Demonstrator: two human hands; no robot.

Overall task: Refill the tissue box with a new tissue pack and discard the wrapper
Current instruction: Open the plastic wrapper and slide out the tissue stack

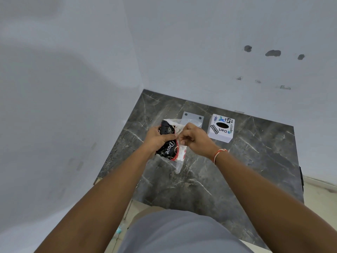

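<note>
I hold a tissue pack (168,147) in a black, red and white wrapper above the dark marble counter (255,161). My left hand (156,138) grips the pack from the left side. Fingers of my right hand (193,137) pinch the wrapper's edge near the top of the pack. A clear flap of wrapper (177,166) hangs down below the pack. The white tissue box (221,128), covered in stickers and with a dark oval slot on top, stands on the counter to the right of my hands. A flat white plate (193,118) with two holes lies just behind the pack.
White walls close in the counter on the left and at the back, forming a corner. The counter's front edge runs across at my waist. A pale tiled floor (321,194) shows to the right of the counter and below its front edge.
</note>
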